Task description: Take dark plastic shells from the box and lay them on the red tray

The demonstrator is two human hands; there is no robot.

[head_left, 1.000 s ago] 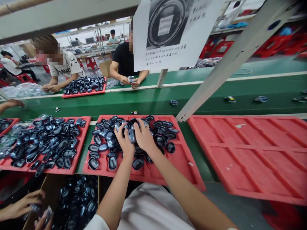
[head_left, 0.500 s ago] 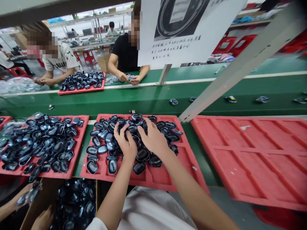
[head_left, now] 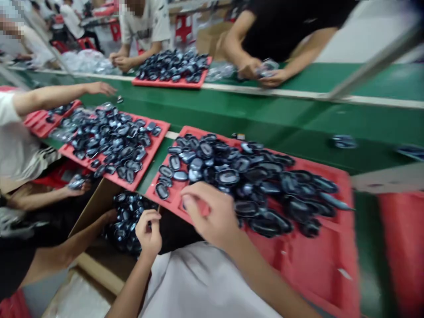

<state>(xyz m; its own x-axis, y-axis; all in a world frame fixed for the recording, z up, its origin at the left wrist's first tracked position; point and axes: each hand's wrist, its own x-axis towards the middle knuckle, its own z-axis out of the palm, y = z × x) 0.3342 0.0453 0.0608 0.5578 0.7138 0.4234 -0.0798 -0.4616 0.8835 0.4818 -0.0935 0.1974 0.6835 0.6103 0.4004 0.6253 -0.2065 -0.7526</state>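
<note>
Where the near edge of the red tray [head_left: 298,265] meets the person's lap, the right hand [head_left: 212,216] hovers just above that edge, fingers curled and pinched together; blur hides whether they hold anything. The left hand [head_left: 149,232] sits off the tray's left corner, above the cardboard box [head_left: 96,207], fingers curled shut around something small and dark that cannot be made out. The pile of dark oval shells [head_left: 251,176] covers the tray's middle and far half. Their long axes point in mixed directions; most lie flat, hollow side up. The tray's near-right portion is bare red surface. Left of the tray, a second red tray [head_left: 145,165] carries more shells, and a co-worker's hand [head_left: 77,183] works below it. Beyond the tray's far edge runs the green conveyor belt [head_left: 265,119].
</note>
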